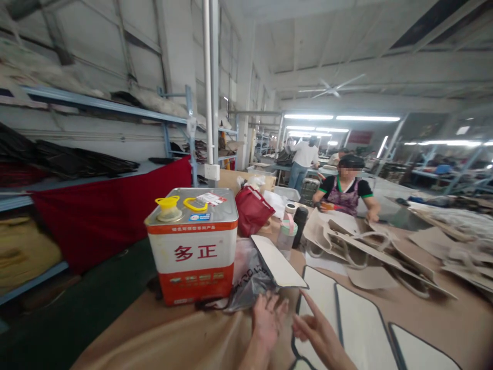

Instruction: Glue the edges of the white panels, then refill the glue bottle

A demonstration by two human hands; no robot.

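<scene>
A cream panel (283, 266) with rounded corners slants over a clear plastic bag with dark print (252, 285). My left hand (266, 318) is below its near edge, palm turned up and fingers apart, with nothing visible in it. My right hand (318, 331) has its index finger stretched out to the panel's near right corner; whether it touches is hard to tell. The thumb stands apart and the other fingers are curled. Under and beside my right hand lie several more cream panels with dark edges (362, 321) on the brown-covered table (200, 341).
A large red and white can (192, 252) with a yellow spout stands at the left. Behind are a maroon bag (252, 210), a clear bottle (285, 236) and a black bottle (300, 226). A co-worker (348, 190) sits beyond piled beige bag pieces (362, 244).
</scene>
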